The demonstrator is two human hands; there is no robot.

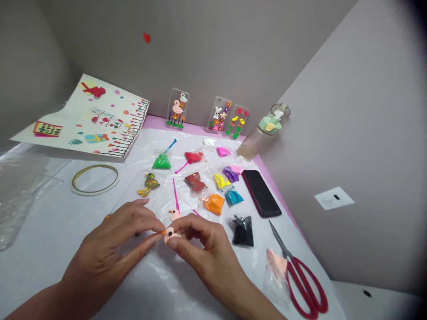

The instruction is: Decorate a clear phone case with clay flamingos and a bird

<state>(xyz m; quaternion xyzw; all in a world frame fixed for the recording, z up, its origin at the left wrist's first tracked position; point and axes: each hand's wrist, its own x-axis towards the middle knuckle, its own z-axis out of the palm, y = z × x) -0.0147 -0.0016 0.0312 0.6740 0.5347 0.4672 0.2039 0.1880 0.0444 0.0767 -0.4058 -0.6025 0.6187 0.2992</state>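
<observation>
My right hand [210, 249] pinches a small pale pink clay bird [170, 234] with a black eye between thumb and fingertips. From the other side, thumb and index finger of my left hand [113, 242] close on its orange beak. Just beyond lies a second pale pink clay bird [174, 215] with an orange beak, partly hidden by my right hand. A thin pink modelling tool [175, 195] reaches away behind that bird. Past my left hand, a green and yellow clay duck [150, 183] lies on a clear phone case.
Bags of coloured clay, including orange [214, 204] and black [243, 231], spread across the white sheet. Red-handled scissors [305, 284] and a phone [262, 193] lie at right, a tape roll [95, 179] at left. Decorated cases [178, 108] and a bottle [256, 140] stand behind.
</observation>
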